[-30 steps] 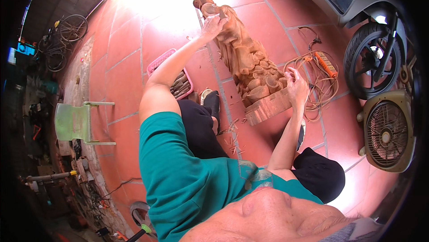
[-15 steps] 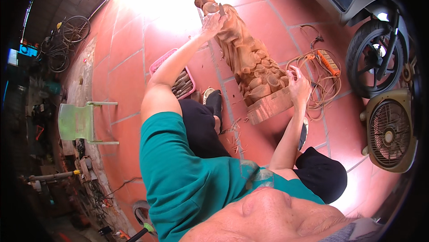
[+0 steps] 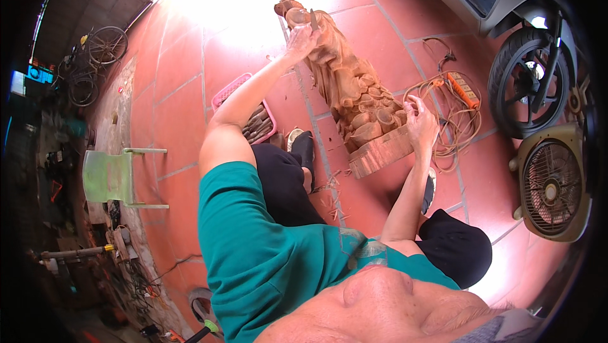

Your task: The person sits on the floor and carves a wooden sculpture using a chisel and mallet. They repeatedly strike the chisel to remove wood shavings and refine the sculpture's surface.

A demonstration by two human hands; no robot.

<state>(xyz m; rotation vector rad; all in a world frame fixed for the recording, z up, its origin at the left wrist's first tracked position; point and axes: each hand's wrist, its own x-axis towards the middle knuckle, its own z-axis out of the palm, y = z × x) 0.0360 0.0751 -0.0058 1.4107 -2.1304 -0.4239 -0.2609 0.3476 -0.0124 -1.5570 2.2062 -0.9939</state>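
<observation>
Fingers (image 3: 310,34) of the left hand (image 3: 301,45) are bent closely around a thin, flat, dark grey tool (image 3: 313,20), its narrow end standing up past them, and they sit against the upper part of a reddish-brown carved wooden sculpture (image 3: 345,67). That sculpture lies on a floor of red tiles (image 3: 180,121) with pale joints, its narrow top pointing away from the person and its squared base block (image 3: 382,153) nearest, between the person's two dark shoes. At the right end of this block is the right hand (image 3: 422,127), its fingers loosely curled and a little parted; whether they grip the wood or merely rest by it, I cannot tell. Under the left forearm is a pink plastic basket (image 3: 271,113) holding brown stick-shaped pieces (image 3: 258,126), partly hidden by the arm. Thin wood shavings (image 3: 332,207) are scattered on the tiles near the left shoe (image 3: 305,152). To the right of the sculpture lie an orange power strip (image 3: 463,90) and loose loops of tan cord (image 3: 447,150), with the black front wheel (image 3: 506,86) of a grey scooter and a tan box-shaped fan (image 3: 550,191) farther over. Well apart on the left stands a pale green chair (image 3: 106,176).
</observation>
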